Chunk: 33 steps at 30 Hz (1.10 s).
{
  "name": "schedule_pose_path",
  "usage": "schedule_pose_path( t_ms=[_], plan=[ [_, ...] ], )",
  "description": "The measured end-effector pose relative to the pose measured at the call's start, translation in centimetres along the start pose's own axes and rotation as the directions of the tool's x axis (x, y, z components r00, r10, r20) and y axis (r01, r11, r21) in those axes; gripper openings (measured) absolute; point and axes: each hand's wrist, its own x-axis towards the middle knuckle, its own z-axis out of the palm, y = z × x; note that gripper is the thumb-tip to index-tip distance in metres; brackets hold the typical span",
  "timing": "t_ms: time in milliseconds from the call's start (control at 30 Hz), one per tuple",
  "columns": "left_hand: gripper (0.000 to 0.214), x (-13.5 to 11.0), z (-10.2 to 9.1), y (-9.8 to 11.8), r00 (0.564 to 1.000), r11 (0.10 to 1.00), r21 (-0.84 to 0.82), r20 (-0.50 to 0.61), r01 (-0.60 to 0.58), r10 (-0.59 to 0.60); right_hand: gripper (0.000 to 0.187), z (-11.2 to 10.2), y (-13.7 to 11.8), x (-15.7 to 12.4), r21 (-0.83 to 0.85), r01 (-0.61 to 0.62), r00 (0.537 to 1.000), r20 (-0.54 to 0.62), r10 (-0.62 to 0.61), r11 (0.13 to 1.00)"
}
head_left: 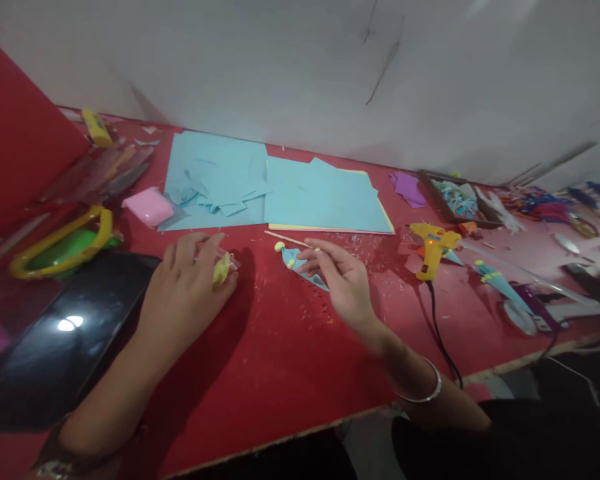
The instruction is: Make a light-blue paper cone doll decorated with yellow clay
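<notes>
My left hand (190, 283) is closed round a soft yellow lump of clay (222, 269) in a clear plastic wrapper, just above the red table. With thumb and index finger, my right hand (344, 280) pinches a small yellow clay ball (318, 250). Beneath those fingers lies a light blue paper cone (307, 275), with a yellow ball at its tip and small yellow dots along it; my fingers cover part of it. A thin wooden stick (286, 237) reaches out from behind my right fingertips; whether the hand touches it, I cannot tell.
Blue paper sheets (325, 197) and cut scraps (225, 200) lie at the back. A yellow glue gun (430, 250) with a lit light stands right, near another decorated blue cone (503, 287). On the left are a black glossy panel (80, 327) and a pink packet (149, 207).
</notes>
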Motion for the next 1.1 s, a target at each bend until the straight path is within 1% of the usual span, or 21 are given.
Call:
schedule_pose_path(
  t_ms=[167,333,367,467,500,633,800,933,1100],
  plan=[
    [0.048,0.04,-0.16,0.08,1.0,1.0,-0.001,0.009,-0.017,0.017,0.013,-0.14,0.06,0.11,0.044,-0.046,0.998,0.037,0.045,0.998],
    [0.039,0.12,-0.18,0.05,1.0,1.0,0.002,0.021,0.0,-0.001,0.026,-0.23,-0.04,0.06,0.027,-0.029,0.999,0.025,0.028,0.999],
    [0.037,0.13,-0.19,0.06,1.0,1.0,0.005,0.019,0.0,0.0,0.025,-0.22,-0.05,0.06,0.021,-0.022,1.0,0.018,0.022,1.0],
    [0.036,0.12,-0.24,0.14,1.0,1.0,0.007,0.005,-0.004,0.004,0.009,-0.17,0.02,0.14,0.014,-0.009,1.0,-0.002,0.009,1.0],
    [0.036,0.12,-0.27,0.17,1.0,1.0,0.005,-0.007,-0.004,0.004,0.008,-0.17,0.09,0.19,0.015,-0.002,1.0,-0.002,0.002,1.0],
    [0.035,0.12,-0.31,0.3,1.0,1.0,-0.006,-0.024,-0.008,0.008,0.017,-0.29,0.42,0.37,0.047,0.018,1.0,0.0,-0.018,0.999],
    [0.036,0.09,-0.25,0.3,1.0,1.0,-0.017,-0.029,-0.007,0.006,0.02,-0.53,0.52,0.44,0.013,-0.025,1.0,-0.007,0.026,1.0],
    [0.034,0.12,-0.23,0.31,0.999,0.999,-0.032,-0.036,0.004,-0.005,0.01,-0.46,0.38,0.46,-0.022,-0.054,0.998,0.005,0.055,0.998],
    [0.036,0.18,-0.33,0.3,1.0,0.998,-0.061,-0.01,0.021,-0.021,0.019,-0.42,0.54,0.54,0.007,-0.041,0.999,0.034,0.04,0.999]
  ],
)
